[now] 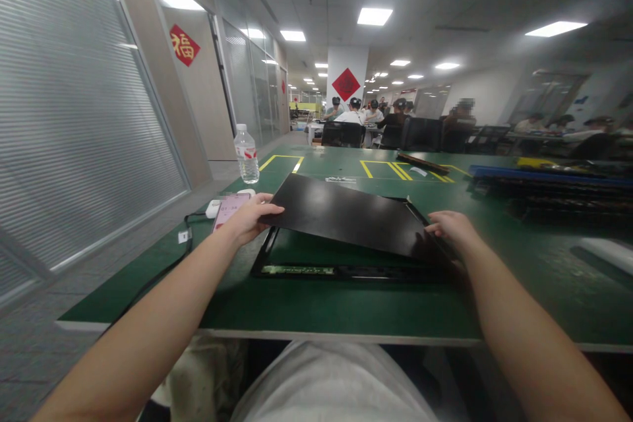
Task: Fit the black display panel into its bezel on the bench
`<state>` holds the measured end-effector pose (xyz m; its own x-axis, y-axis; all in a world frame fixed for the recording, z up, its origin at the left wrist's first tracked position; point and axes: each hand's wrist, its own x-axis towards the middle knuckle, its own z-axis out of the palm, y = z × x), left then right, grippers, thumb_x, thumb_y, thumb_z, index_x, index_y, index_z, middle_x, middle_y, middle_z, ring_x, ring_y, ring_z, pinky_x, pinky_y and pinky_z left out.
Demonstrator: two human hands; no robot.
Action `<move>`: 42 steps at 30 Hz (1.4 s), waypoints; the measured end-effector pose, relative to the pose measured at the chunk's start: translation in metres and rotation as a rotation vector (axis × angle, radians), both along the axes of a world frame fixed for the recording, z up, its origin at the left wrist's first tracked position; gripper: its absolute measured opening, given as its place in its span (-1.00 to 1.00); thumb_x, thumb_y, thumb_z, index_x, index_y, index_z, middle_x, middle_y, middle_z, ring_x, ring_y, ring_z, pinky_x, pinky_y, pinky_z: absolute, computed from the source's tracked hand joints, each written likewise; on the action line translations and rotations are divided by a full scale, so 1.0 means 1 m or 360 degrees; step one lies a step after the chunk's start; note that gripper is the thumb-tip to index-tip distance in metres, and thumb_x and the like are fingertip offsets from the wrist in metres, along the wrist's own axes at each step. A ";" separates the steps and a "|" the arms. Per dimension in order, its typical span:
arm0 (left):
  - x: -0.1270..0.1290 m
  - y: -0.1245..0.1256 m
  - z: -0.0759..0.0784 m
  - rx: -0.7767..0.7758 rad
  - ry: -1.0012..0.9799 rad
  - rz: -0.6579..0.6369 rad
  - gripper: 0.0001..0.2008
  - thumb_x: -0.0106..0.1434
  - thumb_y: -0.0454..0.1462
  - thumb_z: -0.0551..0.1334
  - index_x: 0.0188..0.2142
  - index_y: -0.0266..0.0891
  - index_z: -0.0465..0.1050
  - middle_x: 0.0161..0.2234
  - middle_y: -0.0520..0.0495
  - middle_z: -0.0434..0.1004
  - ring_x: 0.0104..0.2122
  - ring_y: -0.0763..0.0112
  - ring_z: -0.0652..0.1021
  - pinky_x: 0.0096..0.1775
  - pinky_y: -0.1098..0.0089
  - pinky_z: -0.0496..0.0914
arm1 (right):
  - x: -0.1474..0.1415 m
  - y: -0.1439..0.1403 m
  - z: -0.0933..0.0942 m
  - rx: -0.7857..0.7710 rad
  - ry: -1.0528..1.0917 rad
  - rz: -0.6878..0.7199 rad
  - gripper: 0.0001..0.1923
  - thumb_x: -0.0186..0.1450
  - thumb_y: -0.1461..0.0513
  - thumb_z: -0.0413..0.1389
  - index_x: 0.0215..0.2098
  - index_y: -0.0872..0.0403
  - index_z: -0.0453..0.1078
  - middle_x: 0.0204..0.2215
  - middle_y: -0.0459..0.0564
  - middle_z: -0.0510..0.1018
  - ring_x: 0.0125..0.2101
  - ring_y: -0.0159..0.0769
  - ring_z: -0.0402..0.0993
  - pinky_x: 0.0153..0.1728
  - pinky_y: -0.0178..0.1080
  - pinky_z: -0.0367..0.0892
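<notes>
A thin, glossy black panel [341, 211] lies tilted between my hands, its left end raised. My left hand [252, 216] pinches its left edge, thumb on top. Beneath it, a black rectangular frame [380, 272] rests on the green table, with a greenish strip [297, 270] along its front left side. My right hand [452, 229] is at the right end of the panel and frame, fingers curled in. What those fingers grip, panel or frame edge, I cannot make out. The panel hides much of the frame.
Left of the frame lie a phone [231, 210] and a black cable [185, 250]. A water bottle [246, 155] stands at the far left table edge. Long dark strips [534, 191] are stacked at right, near a white object [608, 254]. Several people sit in the background.
</notes>
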<state>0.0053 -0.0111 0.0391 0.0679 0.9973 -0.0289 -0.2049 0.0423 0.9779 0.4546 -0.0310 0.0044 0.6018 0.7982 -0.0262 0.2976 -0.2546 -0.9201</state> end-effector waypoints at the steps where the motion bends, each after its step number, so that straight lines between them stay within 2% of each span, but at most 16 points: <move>1: 0.000 0.000 0.000 0.0000 0.0000 0.0003 -0.57 -0.26 -0.43 0.45 -0.34 -0.27 0.39 -0.52 0.03 0.57 -0.57 0.44 0.56 -0.50 0.49 0.42 | 0.001 0.001 -0.001 0.0000 -0.0007 0.0009 -0.89 0.14 0.35 0.14 -0.34 0.14 0.47 -0.66 0.03 0.55 -0.70 -0.38 0.30 -0.66 -0.35 0.14; 6: 0.000 0.000 0.000 -0.0004 0.0021 0.0007 -0.54 -0.27 -0.43 0.46 -0.33 -0.25 0.38 -0.51 0.06 0.57 -0.57 0.43 0.56 -0.50 0.49 0.43 | 0.001 0.001 0.001 -0.0038 -0.0047 -0.0005 -0.83 0.18 0.32 0.14 -0.26 0.18 0.50 -0.63 0.06 0.57 -0.66 -0.35 0.36 -0.58 -0.33 0.25; 11: 0.002 0.000 -0.001 -0.0012 0.0040 0.0002 -0.53 -0.28 -0.43 0.47 -0.34 -0.25 0.39 -0.52 0.07 0.56 -0.57 0.43 0.57 -0.52 0.49 0.44 | 0.003 0.000 0.001 -0.0014 -0.0110 -0.0018 -0.83 0.18 0.32 0.13 -0.26 0.17 0.49 -0.60 0.07 0.60 -0.64 -0.36 0.35 -0.57 -0.34 0.24; 18: 0.005 0.000 -0.004 -0.0095 0.0062 -0.0068 -0.63 -0.26 -0.45 0.45 -0.42 -0.26 0.41 -0.53 0.04 0.57 -0.56 0.44 0.57 -0.51 0.51 0.45 | 0.015 0.005 -0.009 -0.0033 -0.0223 0.0010 -0.81 0.18 0.29 0.12 -0.25 0.16 0.50 -0.57 0.06 0.61 -0.61 -0.35 0.39 -0.54 -0.33 0.25; 23: 0.004 0.003 -0.007 -0.0134 0.0103 -0.0039 -0.63 -0.24 -0.44 0.44 -0.39 -0.27 0.44 -0.50 0.02 0.59 -0.54 0.43 0.58 -0.50 0.50 0.45 | 0.026 0.012 -0.017 -0.0066 -0.0382 0.0040 -0.76 0.19 0.22 0.13 -0.21 0.13 0.52 -0.50 0.06 0.65 -0.54 -0.30 0.46 -0.46 -0.30 0.30; 28: 0.006 0.007 -0.013 -0.0154 0.0115 0.0021 -0.71 -0.20 -0.39 0.42 -0.44 -0.25 0.41 -0.56 0.04 0.55 -0.58 0.40 0.55 -0.59 0.51 0.36 | 0.034 0.016 -0.022 -0.0114 -0.0519 0.0070 -0.74 0.19 0.18 0.13 -0.19 0.10 0.52 -0.46 0.05 0.66 -0.47 -0.26 0.52 -0.43 -0.29 0.32; 32: 0.007 0.010 -0.019 -0.0179 0.0140 -0.0003 -0.78 -0.15 -0.39 0.40 -0.46 -0.28 0.43 -0.57 0.00 0.55 -0.59 0.38 0.55 -0.59 0.49 0.35 | 0.028 0.013 -0.019 -0.0113 -0.0532 0.0076 -0.75 0.17 0.18 0.15 -0.21 0.09 0.53 -0.46 0.04 0.67 -0.46 -0.25 0.52 -0.45 -0.30 0.32; 37: 0.010 0.009 -0.020 -0.0208 0.0170 0.0036 -0.81 -0.12 -0.42 0.36 -0.46 -0.28 0.45 -0.58 -0.03 0.57 -0.62 0.37 0.54 -0.59 0.47 0.37 | 0.012 0.007 -0.009 -0.0072 -0.0304 0.0139 -0.74 0.16 0.23 0.11 -0.23 0.13 0.53 -0.42 0.10 0.67 -0.52 -0.29 0.46 -0.47 -0.29 0.32; 42: 0.015 0.004 -0.018 -0.0228 0.0158 0.0051 -0.85 -0.09 -0.44 0.33 -0.48 -0.27 0.45 -0.59 -0.02 0.56 -0.62 0.37 0.55 -0.59 0.46 0.40 | 0.020 0.009 -0.009 -0.0099 -0.0542 0.0065 -0.78 0.14 0.23 0.12 -0.29 0.06 0.57 -0.38 0.02 0.68 -0.34 -0.20 0.54 -0.32 -0.25 0.35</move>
<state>0.0202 -0.0067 0.0212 0.0256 0.9841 -0.1758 -0.1114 0.1776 0.9778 0.4747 -0.0221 -0.0049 0.5521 0.8249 0.1213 0.5958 -0.2886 -0.7495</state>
